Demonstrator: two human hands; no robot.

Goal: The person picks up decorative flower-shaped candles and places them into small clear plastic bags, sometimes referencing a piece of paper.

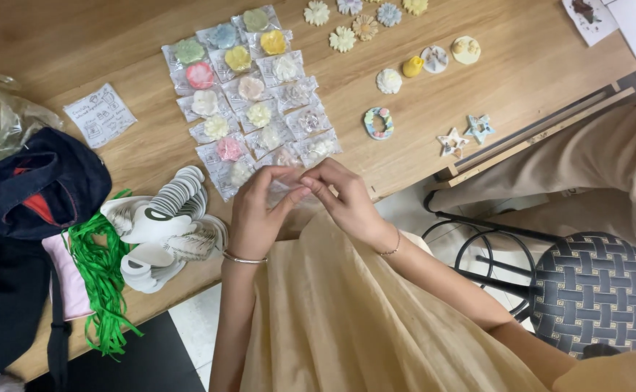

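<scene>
Two bare hands met at the near edge of a wide wooden table (477,94), above a lap draped in pale yellow cloth (347,319). At the left sat a dark bag (38,185), a tangle of green ribbon (100,279) and a fanned pile of white paper tags (169,225). Rows of small bagged flowers (249,94) filled the middle, with loose clay flowers (365,27) farther off.

Between the hands was a small clear plastic bag (283,183), touching the closest of the rows. It lay directly between the fingertips, its long side running roughly left to right. The left hand (256,210) pinched its left edge, fingers narrowed onto it, and the right hand (343,196) pinched its right edge the same way. Neither hand was nearer; both were on it. Whether anything was inside could not be told.
</scene>
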